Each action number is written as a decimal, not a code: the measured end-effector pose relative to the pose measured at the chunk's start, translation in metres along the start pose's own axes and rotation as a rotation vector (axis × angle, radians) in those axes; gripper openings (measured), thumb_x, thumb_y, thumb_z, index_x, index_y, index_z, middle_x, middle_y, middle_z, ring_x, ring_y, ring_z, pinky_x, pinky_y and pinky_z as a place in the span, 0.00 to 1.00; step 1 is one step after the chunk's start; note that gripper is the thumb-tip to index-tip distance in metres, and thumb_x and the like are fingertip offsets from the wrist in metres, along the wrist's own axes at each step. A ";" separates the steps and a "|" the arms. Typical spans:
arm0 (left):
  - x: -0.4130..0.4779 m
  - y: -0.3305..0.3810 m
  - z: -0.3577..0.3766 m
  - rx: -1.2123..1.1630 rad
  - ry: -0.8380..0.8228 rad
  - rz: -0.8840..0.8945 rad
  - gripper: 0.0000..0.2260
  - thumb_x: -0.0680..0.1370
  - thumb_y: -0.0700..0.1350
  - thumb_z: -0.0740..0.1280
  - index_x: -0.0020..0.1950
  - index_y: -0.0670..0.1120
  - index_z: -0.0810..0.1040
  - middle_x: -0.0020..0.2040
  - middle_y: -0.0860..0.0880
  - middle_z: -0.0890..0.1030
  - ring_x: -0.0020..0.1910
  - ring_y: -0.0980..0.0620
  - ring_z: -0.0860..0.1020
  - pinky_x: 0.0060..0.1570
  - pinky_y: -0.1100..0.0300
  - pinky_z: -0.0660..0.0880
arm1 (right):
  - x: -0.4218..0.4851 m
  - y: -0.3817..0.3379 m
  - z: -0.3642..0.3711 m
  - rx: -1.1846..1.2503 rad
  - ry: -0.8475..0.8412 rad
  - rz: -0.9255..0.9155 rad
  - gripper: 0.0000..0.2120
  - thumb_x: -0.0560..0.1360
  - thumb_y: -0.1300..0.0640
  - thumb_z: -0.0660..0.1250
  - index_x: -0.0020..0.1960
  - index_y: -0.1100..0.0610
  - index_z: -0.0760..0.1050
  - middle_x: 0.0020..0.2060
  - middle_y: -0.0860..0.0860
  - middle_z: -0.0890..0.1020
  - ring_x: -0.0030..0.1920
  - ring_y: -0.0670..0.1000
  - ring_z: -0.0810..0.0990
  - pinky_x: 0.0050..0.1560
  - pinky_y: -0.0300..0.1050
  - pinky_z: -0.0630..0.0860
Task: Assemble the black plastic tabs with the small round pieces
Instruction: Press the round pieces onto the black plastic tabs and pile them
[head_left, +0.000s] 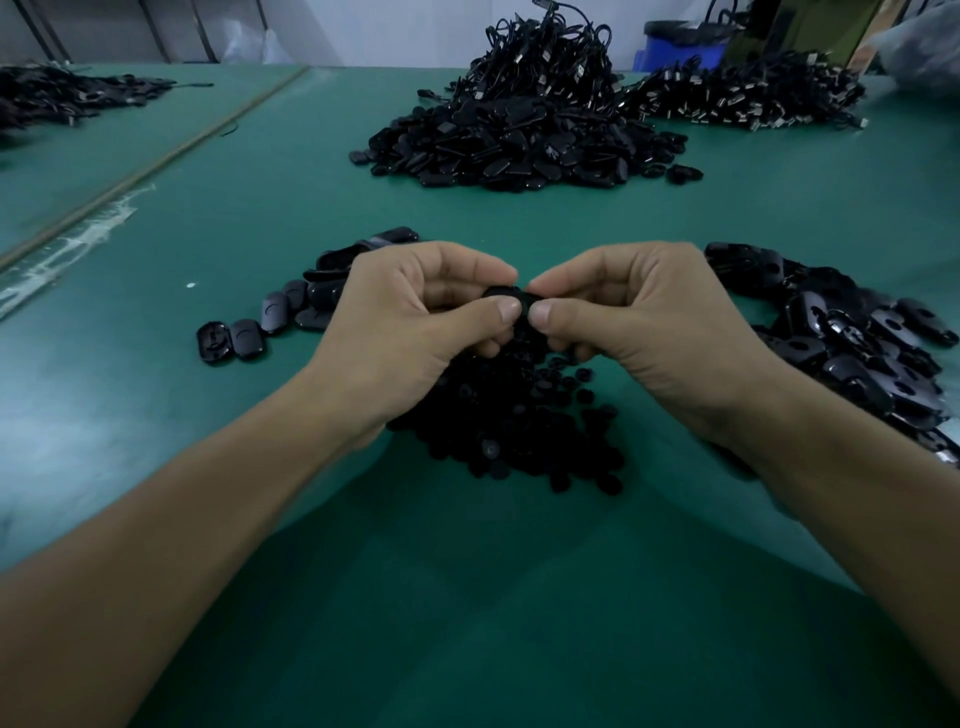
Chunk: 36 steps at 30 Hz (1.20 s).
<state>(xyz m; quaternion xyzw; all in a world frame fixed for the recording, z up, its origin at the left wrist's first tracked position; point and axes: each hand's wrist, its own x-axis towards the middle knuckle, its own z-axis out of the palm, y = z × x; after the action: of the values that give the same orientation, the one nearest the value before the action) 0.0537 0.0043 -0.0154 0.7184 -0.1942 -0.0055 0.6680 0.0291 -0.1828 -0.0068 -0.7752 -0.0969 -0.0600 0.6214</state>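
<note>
Green table (467, 597) nearest; left hand (410, 327), right hand (639, 322) pinch black tab (508, 295) (round pieces (519, 426) heaped beneath).

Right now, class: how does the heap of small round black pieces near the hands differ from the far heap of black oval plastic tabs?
The small round black pieces form a low, matte heap; the black oval plastic tabs form a taller, glossy one. The pieces are round, the tabs elongated. Both are black.

Black tab (502, 292) mostly behind fingertips (507, 310).
</note>
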 end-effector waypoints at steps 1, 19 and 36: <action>0.000 0.000 0.000 -0.002 0.001 0.000 0.06 0.74 0.35 0.74 0.47 0.45 0.82 0.36 0.48 0.85 0.33 0.54 0.82 0.39 0.64 0.79 | 0.000 0.000 0.000 -0.007 0.006 -0.002 0.06 0.71 0.65 0.75 0.43 0.56 0.83 0.30 0.50 0.84 0.31 0.45 0.79 0.34 0.35 0.75; 0.001 -0.002 -0.003 0.201 0.022 0.091 0.09 0.73 0.33 0.75 0.43 0.47 0.82 0.34 0.49 0.86 0.31 0.53 0.84 0.35 0.64 0.80 | 0.000 -0.001 0.004 -0.240 0.022 -0.058 0.06 0.73 0.61 0.74 0.42 0.50 0.84 0.33 0.47 0.85 0.35 0.42 0.82 0.39 0.37 0.78; 0.022 -0.027 -0.051 0.542 0.463 0.138 0.05 0.73 0.49 0.78 0.46 0.56 0.84 0.38 0.58 0.83 0.36 0.66 0.80 0.38 0.77 0.73 | 0.004 0.015 -0.032 -1.007 0.143 0.099 0.09 0.78 0.59 0.68 0.57 0.52 0.82 0.52 0.52 0.83 0.52 0.54 0.81 0.59 0.50 0.77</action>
<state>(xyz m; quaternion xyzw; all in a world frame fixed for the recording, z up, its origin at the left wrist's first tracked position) 0.0949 0.0477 -0.0308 0.8368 -0.0800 0.2541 0.4783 0.0371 -0.2170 -0.0134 -0.9761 0.0236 -0.1224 0.1781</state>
